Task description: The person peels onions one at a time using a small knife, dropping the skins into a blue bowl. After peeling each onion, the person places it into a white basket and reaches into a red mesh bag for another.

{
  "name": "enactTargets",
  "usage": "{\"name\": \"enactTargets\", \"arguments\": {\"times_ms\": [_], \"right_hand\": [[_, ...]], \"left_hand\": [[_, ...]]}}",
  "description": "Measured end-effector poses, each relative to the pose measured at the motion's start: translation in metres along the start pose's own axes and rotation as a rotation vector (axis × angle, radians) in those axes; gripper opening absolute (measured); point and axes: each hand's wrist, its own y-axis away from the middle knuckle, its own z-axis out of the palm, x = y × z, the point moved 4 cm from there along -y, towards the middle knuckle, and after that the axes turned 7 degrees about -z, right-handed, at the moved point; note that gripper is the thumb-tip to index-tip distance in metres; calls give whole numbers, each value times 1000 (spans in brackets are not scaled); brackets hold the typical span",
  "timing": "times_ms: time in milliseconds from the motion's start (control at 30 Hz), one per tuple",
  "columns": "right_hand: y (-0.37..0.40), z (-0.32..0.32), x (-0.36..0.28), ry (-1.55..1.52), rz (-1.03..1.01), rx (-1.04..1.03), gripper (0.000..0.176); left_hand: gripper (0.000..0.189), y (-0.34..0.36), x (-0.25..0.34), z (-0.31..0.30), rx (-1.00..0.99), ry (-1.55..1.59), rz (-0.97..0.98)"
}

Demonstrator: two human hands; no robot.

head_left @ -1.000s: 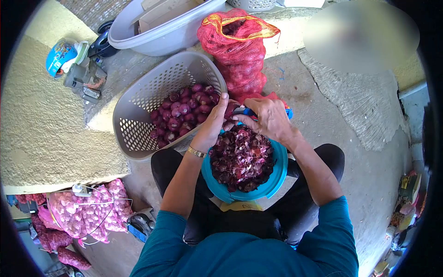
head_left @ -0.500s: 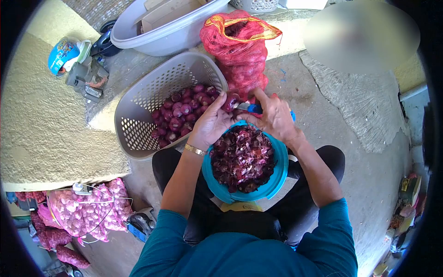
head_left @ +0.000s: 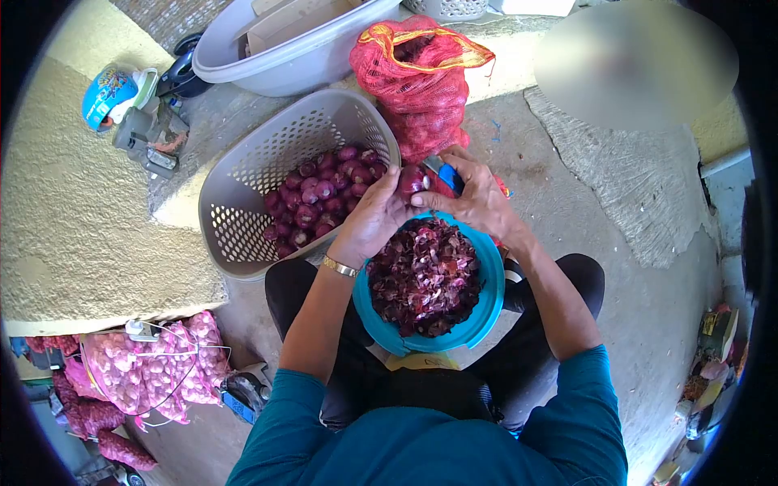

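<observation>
My left hand (head_left: 374, 212) is closed around a red onion (head_left: 412, 183), above the far rim of a turquoise basin (head_left: 489, 290). In my right hand (head_left: 480, 199) is a knife (head_left: 448, 176) with a blue handle, its short blade pointing up and away. My right thumb presses against the onion's near side. Dry onion skins (head_left: 425, 279) are heaped in the basin between my legs. To the left, a grey perforated basket (head_left: 229, 180) holds many red onions (head_left: 312, 194). My fingers partly cover the onion and the handle.
A red mesh sack (head_left: 421, 121) of onions stands open beyond my hands. Behind the basket is a large pale tub (head_left: 284, 69). Pink mesh bags (head_left: 154, 364) lie at lower left, near a blue helmet-like item (head_left: 109, 95) farther up.
The knife has swung from pointing at the onion to pointing up and away from it. My right hand has moved closer, its thumb now on the onion.
</observation>
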Motion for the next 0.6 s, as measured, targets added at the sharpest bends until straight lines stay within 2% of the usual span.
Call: {"name": "enactTargets", "arguments": {"times_ms": [133, 200, 233, 300, 433, 500, 600], "right_hand": [[2, 5, 4, 13, 25, -32, 54], [3, 3, 0, -19, 60, 33, 60], [4, 4, 1, -20, 60, 33, 60], [5, 2, 5, 114, 57, 109, 58], [6, 2, 4, 208, 123, 149, 50], [5, 1, -4, 182, 152, 8, 44], [6, 7, -5, 46, 86, -48, 41]], "left_hand": [[44, -8, -8, -3, -33, 60, 27], [43, -10, -5, -4, -23, 7, 29], [43, -9, -4, -3, -23, 7, 28], [45, -11, -5, -5, 83, 246, -15], [50, -10, -1, -13, 146, 152, 11], [53, -7, 1, -12, 119, 108, 33], [55, -7, 4, -8, 95, 70, 54]]}}
